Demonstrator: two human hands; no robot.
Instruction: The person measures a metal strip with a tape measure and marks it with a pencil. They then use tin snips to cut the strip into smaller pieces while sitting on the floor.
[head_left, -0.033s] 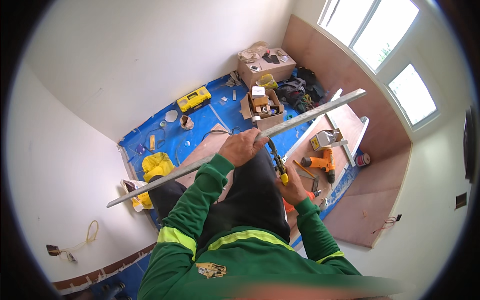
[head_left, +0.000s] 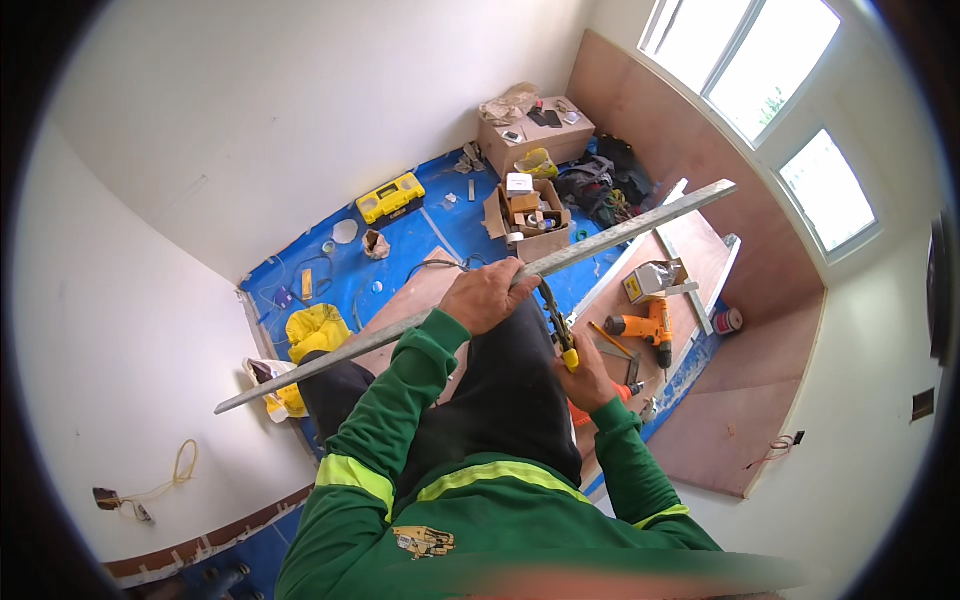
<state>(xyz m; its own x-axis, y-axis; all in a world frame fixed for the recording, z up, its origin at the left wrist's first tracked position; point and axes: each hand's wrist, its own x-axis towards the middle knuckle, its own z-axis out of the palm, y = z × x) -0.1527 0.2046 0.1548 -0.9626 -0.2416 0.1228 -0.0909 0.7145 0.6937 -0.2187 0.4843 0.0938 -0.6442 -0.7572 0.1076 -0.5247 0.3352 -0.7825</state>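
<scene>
My left hand (head_left: pixel 484 297) is closed round a long, thin grey metal strip (head_left: pixel 630 232), which lies slantwise across my lap from lower left to upper right. Just past that grip, a dark pliers-like hand tool (head_left: pixel 556 318) with a yellow-tipped handle reaches up to the strip's lower edge. My right hand (head_left: pixel 588 373) is closed on its handle. The tool's upper end touches or lies very near the strip; whether its jaws grip it I cannot tell. My fingers partly hide both things.
To my right, a wooden board (head_left: pixel 690 262) bears an orange drill (head_left: pixel 648 328), a small box (head_left: pixel 652 280) and a pencil (head_left: pixel 612 340). Ahead on blue sheeting (head_left: pixel 400 250) stand a yellow toolbox (head_left: pixel 391 198) and an open carton (head_left: pixel 540 243). A yellow bag (head_left: pixel 318 330) lies left.
</scene>
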